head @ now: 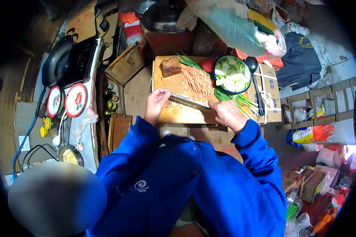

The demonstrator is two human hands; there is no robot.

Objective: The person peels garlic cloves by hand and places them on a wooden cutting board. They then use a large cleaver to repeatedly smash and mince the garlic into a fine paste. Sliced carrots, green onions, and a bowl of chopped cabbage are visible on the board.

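Note:
My right hand [227, 114] grips the handle end of a kitchen knife [190, 100], whose blade stretches left across the front of a wooden cutting board [169, 114]. At the knife's far end is my left hand [157, 103], thumb and fingertips close together; whether they touch the blade I cannot tell. Behind the blade lies a heap of orange shredded strips [197, 81]. A brown block of cured meat [170, 67] rests at the board's back left. Green onions [237, 100] run under and beside an enamel bowl of cut pale green vegetable [232, 74]. A round red vegetable [208, 65] touches the bowl's left side.
A black ladle [255, 83] lies on a cardboard box [273, 100] right of the board. On the left counter are a wok [57, 60], an induction cooker [81, 62], enamel plates [75, 100] and a small pan [71, 156]. A plastic bag [237, 29] overhangs the back right.

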